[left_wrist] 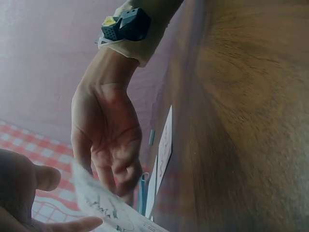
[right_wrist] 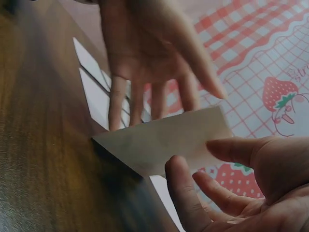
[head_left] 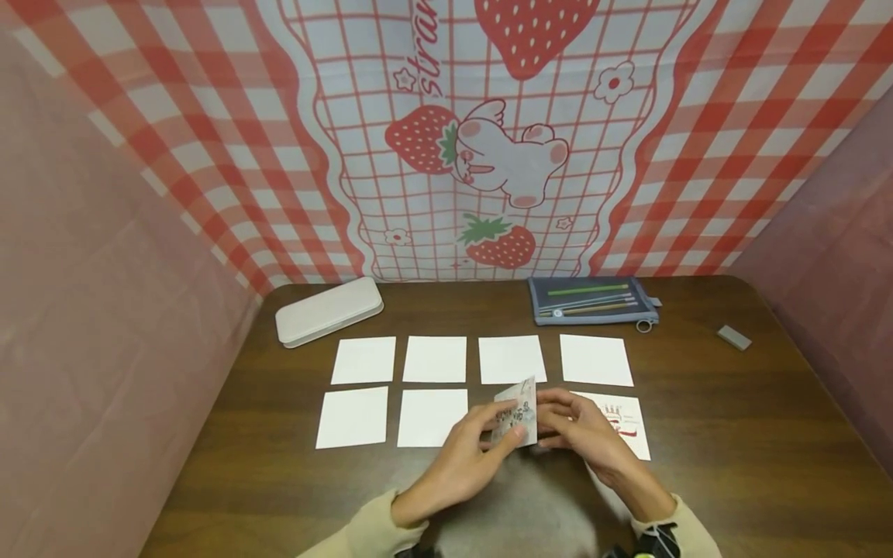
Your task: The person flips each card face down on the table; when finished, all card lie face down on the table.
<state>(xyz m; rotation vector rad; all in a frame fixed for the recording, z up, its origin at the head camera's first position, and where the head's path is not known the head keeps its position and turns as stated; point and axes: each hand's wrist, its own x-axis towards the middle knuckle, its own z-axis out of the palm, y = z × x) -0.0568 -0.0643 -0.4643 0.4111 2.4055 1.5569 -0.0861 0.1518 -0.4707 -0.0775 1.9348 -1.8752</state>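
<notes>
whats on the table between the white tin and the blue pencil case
Nothing: in the head view the stretch of wooden table between the white tin and the blue pencil case is bare; the white cards lie nearer the person.
</notes>
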